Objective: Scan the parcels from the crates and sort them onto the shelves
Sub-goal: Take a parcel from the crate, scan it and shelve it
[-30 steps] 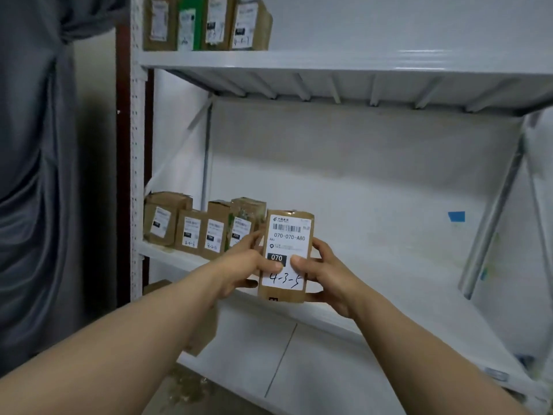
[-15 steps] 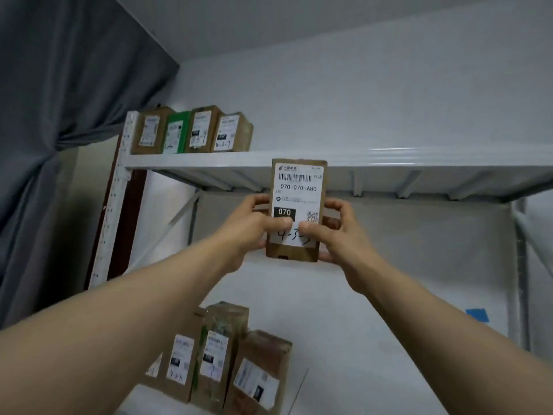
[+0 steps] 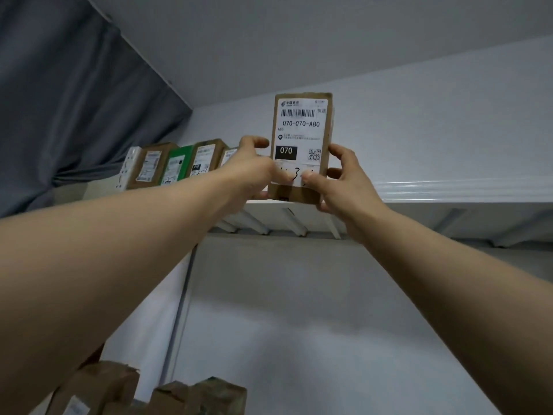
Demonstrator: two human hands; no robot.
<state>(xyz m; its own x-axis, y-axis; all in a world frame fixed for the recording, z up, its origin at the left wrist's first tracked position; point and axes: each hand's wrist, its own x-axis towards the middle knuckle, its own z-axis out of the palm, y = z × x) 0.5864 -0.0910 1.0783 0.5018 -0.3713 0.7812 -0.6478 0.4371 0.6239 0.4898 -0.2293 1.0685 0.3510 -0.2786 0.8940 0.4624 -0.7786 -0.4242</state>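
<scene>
We hold the parcel (image 3: 300,130) upright between both hands, gripping it by its lower half. Our left hand (image 3: 251,172) curls around its left edge and our right hand (image 3: 344,181) around its right edge, with both thumbs pressed onto the bottom of the white label (image 3: 299,139), partly covering a handwritten number there. The label faces us and carries a barcode, the print 070-070-A80, a black box reading 070 and a small QR code.

The brown cardboard parcel is raised in front of the top shelf (image 3: 449,190), with its lower edge level with the shelf's white front lip. We cannot tell whether it touches the shelf. Pale ribs (image 3: 293,224) run beneath the shelf board.

To the left on the same shelf stands a row of parcels: a brown one (image 3: 149,166), a green one (image 3: 178,163) and another brown one (image 3: 206,157), all labelled, with one more mostly hidden behind our left hand. A white perforated upright (image 3: 128,166) closes the shelf's left end.

Under the shelf a plain white back panel (image 3: 299,295) runs down, and the tops of more brown parcels (image 3: 209,396) show at the bottom edge. Behind the shelving is a pale wall (image 3: 449,115) under a grey ceiling (image 3: 299,40), and a grey curtain (image 3: 74,100) hangs at the left.
</scene>
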